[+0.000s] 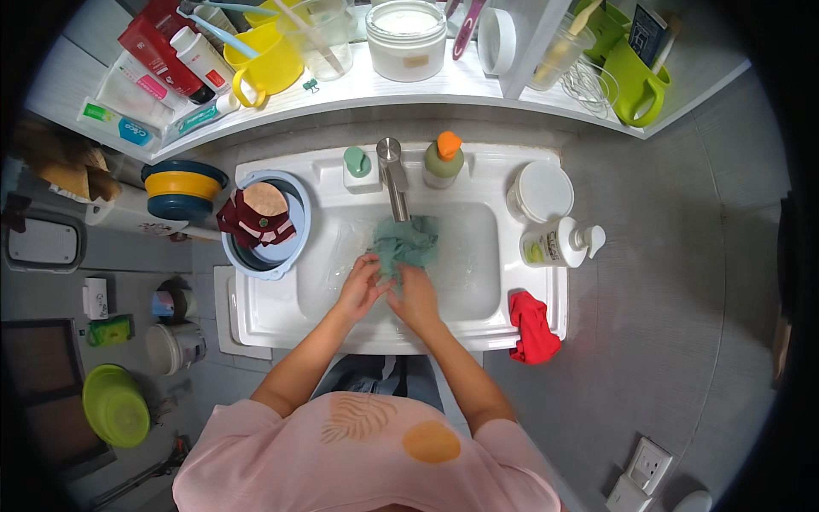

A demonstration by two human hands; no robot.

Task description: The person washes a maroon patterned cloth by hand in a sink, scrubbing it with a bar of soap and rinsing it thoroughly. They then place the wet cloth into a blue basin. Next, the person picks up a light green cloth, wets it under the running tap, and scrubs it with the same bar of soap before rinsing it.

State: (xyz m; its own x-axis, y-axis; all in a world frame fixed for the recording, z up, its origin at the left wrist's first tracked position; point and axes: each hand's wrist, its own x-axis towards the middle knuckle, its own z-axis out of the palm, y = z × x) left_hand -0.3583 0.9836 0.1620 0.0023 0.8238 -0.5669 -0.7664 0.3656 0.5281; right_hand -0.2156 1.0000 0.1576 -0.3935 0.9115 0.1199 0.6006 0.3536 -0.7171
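Observation:
A wet green cloth (404, 242) lies bunched in the basin of a white sink (269, 311), right under the metal faucet (392, 175). My right hand (415, 297) reaches into its near edge, the fingers closed on the fabric and partly hidden by it. Just to the left, my left hand (362, 287) has its fingers apart and bent, the tips at the cloth's left edge. Shallow cloudy water surrounds the cloth in the basin.
On the sink's left stands a light blue tub (299, 226) with a dark red cloth (252, 224). A red cloth (533, 328), a pump bottle (559, 242) and a white tub (542, 192) line the right rim. Behind is a green bottle (444, 160); above runs a crowded shelf (363, 88).

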